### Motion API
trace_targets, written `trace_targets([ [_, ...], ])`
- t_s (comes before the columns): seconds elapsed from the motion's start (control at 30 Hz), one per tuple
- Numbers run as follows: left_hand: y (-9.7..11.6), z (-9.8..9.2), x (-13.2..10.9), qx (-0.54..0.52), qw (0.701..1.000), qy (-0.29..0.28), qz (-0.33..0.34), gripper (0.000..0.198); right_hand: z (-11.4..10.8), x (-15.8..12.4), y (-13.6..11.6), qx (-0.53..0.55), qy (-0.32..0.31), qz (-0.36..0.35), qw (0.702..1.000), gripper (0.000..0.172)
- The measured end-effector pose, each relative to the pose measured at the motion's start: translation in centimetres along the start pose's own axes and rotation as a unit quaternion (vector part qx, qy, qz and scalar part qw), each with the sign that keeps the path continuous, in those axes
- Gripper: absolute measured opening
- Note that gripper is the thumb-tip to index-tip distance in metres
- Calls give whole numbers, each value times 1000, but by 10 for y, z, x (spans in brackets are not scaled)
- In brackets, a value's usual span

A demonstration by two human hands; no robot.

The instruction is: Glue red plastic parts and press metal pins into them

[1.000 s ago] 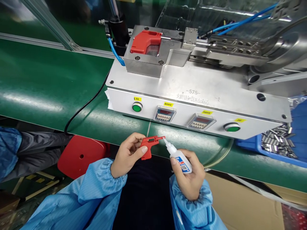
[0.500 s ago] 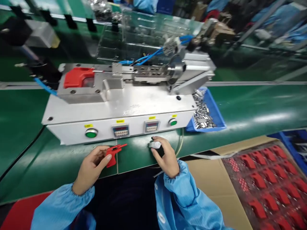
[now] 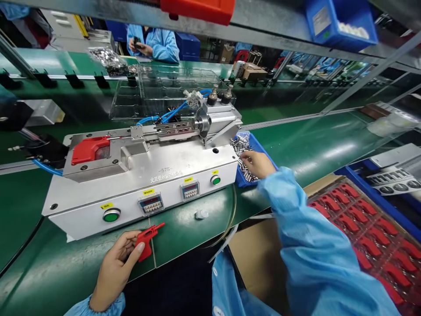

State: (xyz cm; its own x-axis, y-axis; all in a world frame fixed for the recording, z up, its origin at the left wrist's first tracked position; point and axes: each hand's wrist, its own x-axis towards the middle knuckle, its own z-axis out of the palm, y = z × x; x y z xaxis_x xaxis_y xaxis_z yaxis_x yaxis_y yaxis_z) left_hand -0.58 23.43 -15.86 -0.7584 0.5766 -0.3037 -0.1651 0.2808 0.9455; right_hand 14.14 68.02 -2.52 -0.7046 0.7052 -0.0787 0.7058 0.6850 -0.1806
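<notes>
1. Since the earlier frame the right hand point(image 3: 259, 163) has let go of the glue bottle point(image 3: 201, 213), which now lies on the green belt point(image 3: 329, 149) in front of the machine point(image 3: 141, 175), and has reached over to the blue bin point(image 3: 241, 181).
2. The left hand point(image 3: 115, 267) pinches a red part point(image 3: 147, 239) between thumb and fingers, above the belt's near edge, just in front of the machine's left green button point(image 3: 111, 215).
3. A second red piece point(image 3: 86, 149) sits in the fixture on the machine's top left.
4. The right hand's fingers rest among the metal pins point(image 3: 240, 147) in the bin; whether they grip one cannot be told.
5. Far right, a tray of red parts point(image 3: 368, 228) lies in a cardboard box point(image 3: 256, 250).
</notes>
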Motion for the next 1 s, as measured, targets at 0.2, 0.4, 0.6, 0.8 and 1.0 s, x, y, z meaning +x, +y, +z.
trace_targets([
  [0.2, -10, -2, 5, -7, 1000, -18, 6, 51, 16, 50, 3, -6, -23, 9, 1000, 14],
  [0.4, -13, -1, 7, -20, 999, -33, 13, 48, -21, 24, 16, 66, 23, -42, 997, 7],
  [0.6, 0, 13, 8, -58, 997, -36, 35, 44, -80, -24, -28, 231, 119, -219, 941, 51],
  [0.8, 16, 18, 18, -65, 995, -22, 74, 40, -82, -14, -145, 201, 89, -437, 872, 26],
  [1.0, 15, 22, 23, -74, 991, -21, 107, 37, -40, 61, -271, 164, 90, -488, 853, 16],
])
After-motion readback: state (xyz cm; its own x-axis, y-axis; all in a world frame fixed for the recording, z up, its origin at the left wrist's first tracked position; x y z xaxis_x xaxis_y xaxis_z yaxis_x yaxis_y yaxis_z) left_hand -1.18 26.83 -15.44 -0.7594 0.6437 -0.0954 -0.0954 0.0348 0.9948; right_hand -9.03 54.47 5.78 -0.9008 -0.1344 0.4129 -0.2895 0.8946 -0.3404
